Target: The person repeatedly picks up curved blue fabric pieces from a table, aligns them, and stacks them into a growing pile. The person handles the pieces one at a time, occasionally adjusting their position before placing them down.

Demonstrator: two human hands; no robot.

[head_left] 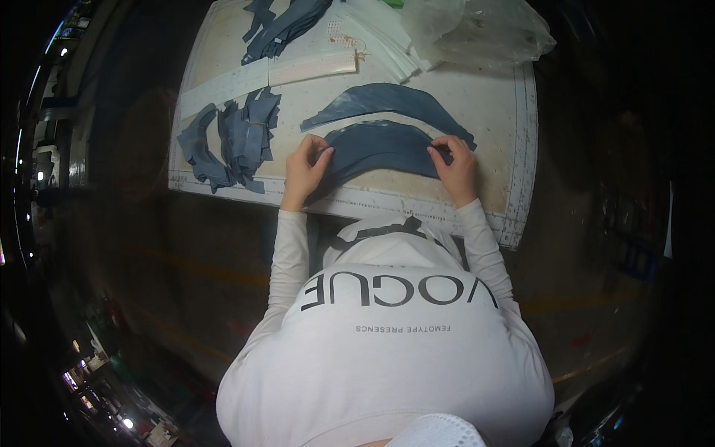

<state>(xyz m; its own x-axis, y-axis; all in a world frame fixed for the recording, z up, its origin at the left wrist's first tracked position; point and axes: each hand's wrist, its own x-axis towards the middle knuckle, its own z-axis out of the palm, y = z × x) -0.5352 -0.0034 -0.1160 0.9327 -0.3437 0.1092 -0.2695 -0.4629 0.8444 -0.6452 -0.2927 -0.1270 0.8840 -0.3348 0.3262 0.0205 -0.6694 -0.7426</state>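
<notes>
Curved dark-blue fabric panel (380, 149) lies flat on the near part of the cutting mat (514, 149), arched side away from the person, spanning from one hand to the other. 2 such curved panels in view: this one, plus a second curved panel (387, 100) just beyond it, untouched.

Left to right:
- 2 piles of dark-blue cut pieces on the mat's left: one loose stack (197, 149), one bundled stack (249, 130) beside it. A third heap of blue pieces (279, 30) sits at the far edge.
- 2 white strips (268, 74) lie end to end across the mat past the stacks.
- Left hand (304, 167) at the panel's left tip, fingers curled, pinching the edge between thumb and fingertips.
- Right hand (456, 165) at the panel's right tip, same narrow pinch on the edge.
- Stack of white strips (380, 33) and 1 clear plastic bag (477, 30) at far right corner.

Both forearms in white sleeves reach forward from the body, roughly parallel, wrists resting low near the mat's ruled border.
</notes>
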